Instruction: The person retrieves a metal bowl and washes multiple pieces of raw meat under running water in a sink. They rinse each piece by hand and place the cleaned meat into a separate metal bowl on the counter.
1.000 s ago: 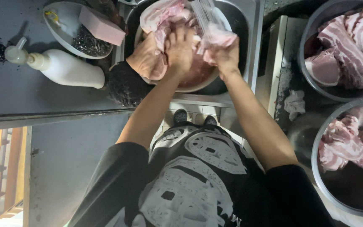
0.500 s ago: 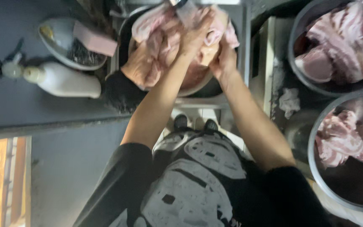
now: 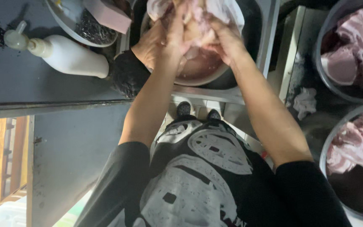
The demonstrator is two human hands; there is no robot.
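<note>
Meat [image 3: 194, 29], pale and pink, fills my grasp: both my hands are closed around the one big piece, holding it over the round bowl [image 3: 198, 73] that sits in the sink [image 3: 269, 38]. My left hand [image 3: 171, 35] clamps the piece from its left side, fingers curled over the top; my right hand [image 3: 225, 38] grips it from the right, knuckles up, the two hands almost touching across the meat. Cloudy pinkish water shows in the bottom of the bowl beneath them.

On the dark worktop [image 3: 30, 92] to the left of the sink lies a white pump bottle [image 3: 66, 54] on its side, near the worktop's front edge. Just behind it, by the sink's rim, stands a shallow metal dish [image 3: 61, 19] holding a pink sponge [image 3: 108, 14] and a dark scouring pad [image 3: 91, 31]. A dark rounded thing, which I cannot make out, rests at the worktop's corner against the sink. To my right, two large metal basins [image 3: 322, 54] [image 3: 328, 147] hold more cuts of raw meat, and a crumpled white rag [image 3: 305, 103] lies beside them.
</note>
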